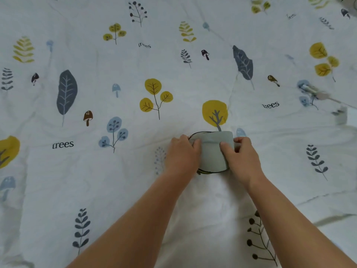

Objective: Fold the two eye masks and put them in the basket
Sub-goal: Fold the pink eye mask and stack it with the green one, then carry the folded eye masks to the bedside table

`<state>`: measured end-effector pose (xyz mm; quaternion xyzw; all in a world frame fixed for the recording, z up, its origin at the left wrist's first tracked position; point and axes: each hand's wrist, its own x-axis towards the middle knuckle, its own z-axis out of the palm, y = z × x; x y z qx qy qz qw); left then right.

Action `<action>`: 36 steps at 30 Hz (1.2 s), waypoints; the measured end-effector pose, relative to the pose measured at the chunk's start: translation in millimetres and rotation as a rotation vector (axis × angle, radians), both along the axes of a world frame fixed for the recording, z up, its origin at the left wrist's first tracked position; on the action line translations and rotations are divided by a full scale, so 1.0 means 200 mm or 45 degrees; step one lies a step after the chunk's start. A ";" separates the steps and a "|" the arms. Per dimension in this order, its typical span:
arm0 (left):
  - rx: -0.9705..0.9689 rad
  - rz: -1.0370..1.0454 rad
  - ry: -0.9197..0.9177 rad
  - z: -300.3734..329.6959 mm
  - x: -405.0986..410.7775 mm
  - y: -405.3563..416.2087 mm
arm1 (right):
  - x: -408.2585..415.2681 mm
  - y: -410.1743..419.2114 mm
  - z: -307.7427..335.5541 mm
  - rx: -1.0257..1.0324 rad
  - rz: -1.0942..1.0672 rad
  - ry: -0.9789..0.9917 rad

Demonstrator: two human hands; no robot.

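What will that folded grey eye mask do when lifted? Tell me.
The eye mask looks like soft fabric, so it is probably floppy and light. Both the left hand and right hand press it flat, so the fold may spring open unless pinched.

Both bare forearms reach from the near edge toward the centre, converging. The left hand (182, 154) lies palm down, fingers curled, thumb pointing right. The right hand (241, 155) lies palm down just beside it, fingers bent, thumb pointing left. The hands are near each other, not touching.
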<state>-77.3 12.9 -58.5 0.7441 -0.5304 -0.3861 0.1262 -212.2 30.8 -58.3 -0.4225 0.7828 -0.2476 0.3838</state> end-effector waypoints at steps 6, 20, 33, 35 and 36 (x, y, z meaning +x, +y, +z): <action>0.126 -0.042 0.012 -0.02 0.00 -0.03 | 0.04 -0.04 -0.01 0.092 0.069 -0.085; -0.010 -0.059 0.337 0.22 0.13 0.09 | 0.11 0.07 0.20 0.083 0.066 -0.233; -0.210 -0.008 0.234 0.85 0.34 0.49 | 0.28 0.35 0.91 -0.095 0.502 0.017; -0.215 0.021 0.214 0.98 0.38 0.57 | 0.31 0.41 1.03 -0.113 0.565 0.005; -0.219 0.032 0.194 1.04 0.40 0.61 | 0.33 0.44 1.10 -0.123 0.592 -0.004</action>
